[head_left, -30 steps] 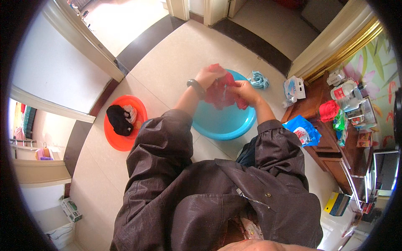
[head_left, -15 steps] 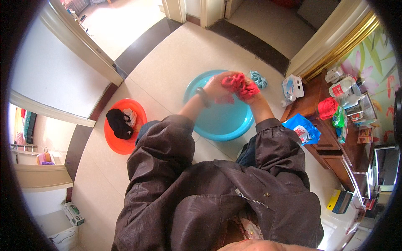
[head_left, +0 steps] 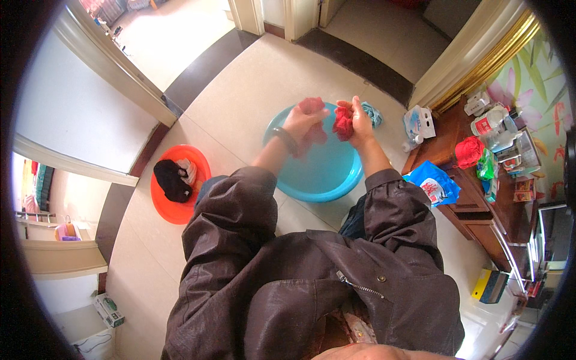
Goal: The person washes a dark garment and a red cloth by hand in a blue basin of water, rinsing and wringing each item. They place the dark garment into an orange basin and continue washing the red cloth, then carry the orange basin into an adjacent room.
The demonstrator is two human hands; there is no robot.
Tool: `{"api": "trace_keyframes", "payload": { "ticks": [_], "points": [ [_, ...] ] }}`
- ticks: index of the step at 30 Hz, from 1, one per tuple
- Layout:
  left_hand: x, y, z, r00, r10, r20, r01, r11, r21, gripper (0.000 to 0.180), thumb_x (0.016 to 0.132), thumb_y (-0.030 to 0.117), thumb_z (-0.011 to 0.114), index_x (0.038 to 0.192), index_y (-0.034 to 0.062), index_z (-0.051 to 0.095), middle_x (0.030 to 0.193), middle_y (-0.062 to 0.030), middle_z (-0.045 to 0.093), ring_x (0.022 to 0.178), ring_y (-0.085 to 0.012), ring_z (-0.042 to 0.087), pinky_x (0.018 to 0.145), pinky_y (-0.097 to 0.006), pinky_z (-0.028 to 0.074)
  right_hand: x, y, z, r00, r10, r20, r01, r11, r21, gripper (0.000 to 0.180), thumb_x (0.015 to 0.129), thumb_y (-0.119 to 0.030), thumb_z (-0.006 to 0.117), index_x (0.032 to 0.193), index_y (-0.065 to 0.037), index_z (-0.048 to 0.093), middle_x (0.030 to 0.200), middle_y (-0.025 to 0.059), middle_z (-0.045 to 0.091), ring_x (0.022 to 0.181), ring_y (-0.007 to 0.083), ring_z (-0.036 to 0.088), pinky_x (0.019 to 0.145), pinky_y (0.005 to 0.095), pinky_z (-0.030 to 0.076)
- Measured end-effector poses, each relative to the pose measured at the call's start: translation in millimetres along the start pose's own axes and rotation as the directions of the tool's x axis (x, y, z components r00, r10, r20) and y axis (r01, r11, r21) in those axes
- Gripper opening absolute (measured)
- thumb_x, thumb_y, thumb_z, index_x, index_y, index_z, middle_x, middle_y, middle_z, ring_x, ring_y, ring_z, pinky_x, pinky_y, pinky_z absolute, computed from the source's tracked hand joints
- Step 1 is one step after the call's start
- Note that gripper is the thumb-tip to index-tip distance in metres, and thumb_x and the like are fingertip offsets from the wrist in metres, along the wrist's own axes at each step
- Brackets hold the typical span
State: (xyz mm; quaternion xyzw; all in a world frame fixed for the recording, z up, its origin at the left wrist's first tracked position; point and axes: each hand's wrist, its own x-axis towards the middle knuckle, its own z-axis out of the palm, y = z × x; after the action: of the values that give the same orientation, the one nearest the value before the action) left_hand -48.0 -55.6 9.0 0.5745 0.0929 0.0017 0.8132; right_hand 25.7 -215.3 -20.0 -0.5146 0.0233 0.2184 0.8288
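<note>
Over the water-filled blue basin, my left hand is closed on a red cloth that hangs down, blurred by motion. A dark band circles the left wrist. My right hand grips a crumpled red cloth bundle at the basin's right side, some fingertips pointing up. A gap shows between the two red pieces; whether they join out of sight I cannot tell. Just beyond the right hand, a wrung light-blue cloth lies on the floor by the rim.
An orange basin with a black cloth and a pale cloth stands on the tiles to the left. On the right are a white tissue pack, a blue plastic bag and a wooden cabinet with jars on top.
My hands, together on the red cloth before, have moved apart. The left has drawn leftward with red cloth in it, while the right keeps a red bundle.
</note>
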Motion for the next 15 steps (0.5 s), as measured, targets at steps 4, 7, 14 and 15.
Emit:
{"api": "trace_keyframes", "payload": {
  "ticks": [4,7,14,15],
  "points": [
    [8,-15,-2,0.997,0.009,0.073,-0.013,0.998,0.059,0.018,0.077,0.004,0.072,0.089,0.0047,0.059,0.080,-0.0005,0.061,0.075,-0.0132,0.060,0.072,-0.030,0.050,-13,0,15,0.975,-0.085,0.207,0.102,0.992,-0.073,0.048,0.096,-0.047,0.043,0.107,-0.002,0.059,0.092,0.0070,0.062,0.083,0.0157,0.060,0.070,0.0293,0.051],
    [10,-15,-4,0.999,0.028,0.036,-0.029,0.999,0.027,0.019,0.074,-0.002,0.070,0.088,0.0052,0.059,0.083,-0.0007,0.062,0.078,-0.0141,0.061,0.076,-0.031,0.050,-18,-3,22,0.978,-0.137,0.159,0.164,0.971,-0.172,0.051,0.095,-0.049,0.044,0.110,-0.001,0.057,0.096,0.0089,0.061,0.083,0.0143,0.060,0.070,0.0280,0.051],
    [0,21,-15,0.996,0.001,-0.086,-0.022,0.970,-0.242,0.020,0.075,-0.006,0.066,0.088,0.0078,0.058,0.082,-0.0021,0.061,0.075,-0.0172,0.062,0.068,-0.033,0.052,-29,-21,17,0.871,0.350,0.346,-0.177,0.879,-0.442,0.033,0.083,-0.021,0.070,0.107,-0.001,0.059,0.087,0.0057,0.066,0.074,0.0145,0.065,0.071,0.0302,0.053],
    [0,24,-18,0.996,0.006,-0.084,-0.027,0.967,-0.253,0.020,0.075,-0.006,0.066,0.087,0.0081,0.058,0.082,-0.0022,0.061,0.074,-0.0178,0.062,0.066,-0.033,0.052,-30,-21,17,0.865,0.340,0.368,-0.144,0.873,-0.467,0.032,0.082,-0.020,0.070,0.106,-0.001,0.059,0.088,0.0062,0.066,0.076,0.0150,0.065,0.072,0.0304,0.054]
  ]
}}
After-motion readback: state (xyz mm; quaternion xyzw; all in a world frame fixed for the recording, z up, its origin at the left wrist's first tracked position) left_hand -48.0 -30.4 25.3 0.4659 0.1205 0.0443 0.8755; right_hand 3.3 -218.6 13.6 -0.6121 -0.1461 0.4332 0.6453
